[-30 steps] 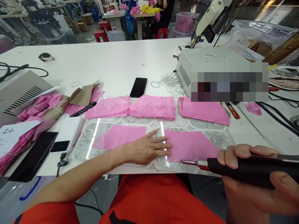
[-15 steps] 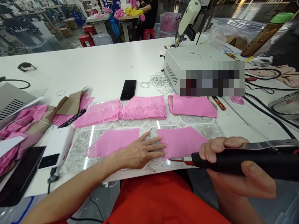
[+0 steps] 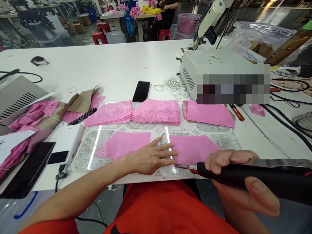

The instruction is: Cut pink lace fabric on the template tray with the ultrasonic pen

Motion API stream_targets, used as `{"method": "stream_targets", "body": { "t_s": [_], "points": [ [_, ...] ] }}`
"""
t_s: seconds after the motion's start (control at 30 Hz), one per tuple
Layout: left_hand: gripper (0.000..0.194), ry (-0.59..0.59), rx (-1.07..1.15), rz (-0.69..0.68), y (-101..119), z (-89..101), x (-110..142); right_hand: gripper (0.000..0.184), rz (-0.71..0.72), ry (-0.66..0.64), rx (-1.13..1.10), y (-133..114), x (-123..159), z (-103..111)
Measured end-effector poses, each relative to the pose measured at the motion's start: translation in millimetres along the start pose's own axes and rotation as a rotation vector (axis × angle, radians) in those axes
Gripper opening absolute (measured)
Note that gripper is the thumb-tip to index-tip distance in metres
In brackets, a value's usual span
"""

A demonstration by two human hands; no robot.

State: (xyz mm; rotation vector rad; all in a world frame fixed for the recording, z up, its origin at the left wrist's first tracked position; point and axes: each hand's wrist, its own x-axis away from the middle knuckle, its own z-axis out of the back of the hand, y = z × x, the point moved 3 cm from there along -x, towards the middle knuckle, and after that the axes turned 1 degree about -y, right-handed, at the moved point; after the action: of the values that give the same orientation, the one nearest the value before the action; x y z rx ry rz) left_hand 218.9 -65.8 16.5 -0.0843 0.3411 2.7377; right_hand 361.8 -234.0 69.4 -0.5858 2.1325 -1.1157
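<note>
My left hand (image 3: 152, 158) lies flat, fingers spread. Its fingertips touch the near-left edge of a pink fabric piece (image 3: 195, 148) with a slanted far-right corner. To the left is another cut pink piece (image 3: 131, 144), its narrow left end lacy. Both rest on a marbled, clear-looking mat (image 3: 84, 151). My right hand (image 3: 258, 196) is wrapped round a thick black handheld tool (image 3: 282, 178). The tool's thin metal tip is at the right piece's near-left corner, close to my left fingertips; whether it presses on the fabric I cannot tell.
Behind lie stacks of pink lace (image 3: 156, 112) and plain pink pieces (image 3: 209, 113), a phone (image 3: 141, 91) and white cord (image 3: 174, 86). A grey box machine (image 3: 219, 60) stands back right. A power bank (image 3: 65, 144) and pink bundles (image 3: 36, 113) sit left. Another person sits far behind.
The camera view has turned slightly left, so the table's things appear further right. The tool's tip has shifted slightly left against the fabric corner. My left hand keeps its flat pose.
</note>
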Motion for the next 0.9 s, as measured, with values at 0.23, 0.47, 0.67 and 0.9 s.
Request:
{"method": "stream_targets", "body": {
  "t_s": [0.23,0.47,0.67,0.9],
  "points": [
    [0.04,-0.016,0.008,0.013,1,0.9,0,0.02,0.009,-0.012,0.011,2,-1,-5],
    [0.04,-0.011,0.027,0.0,2,0.8,-2,0.013,-0.012,-0.08,0.031,-1,0,-9],
    [0.039,-0.05,0.099,0.104,1,20.4,5,0.018,0.011,-0.016,0.056,1,0,0],
    [0.041,0.035,0.111,0.257,-14,45.0,75,0.021,0.031,0.074,0.033,11,-6,1]
  ]
}}
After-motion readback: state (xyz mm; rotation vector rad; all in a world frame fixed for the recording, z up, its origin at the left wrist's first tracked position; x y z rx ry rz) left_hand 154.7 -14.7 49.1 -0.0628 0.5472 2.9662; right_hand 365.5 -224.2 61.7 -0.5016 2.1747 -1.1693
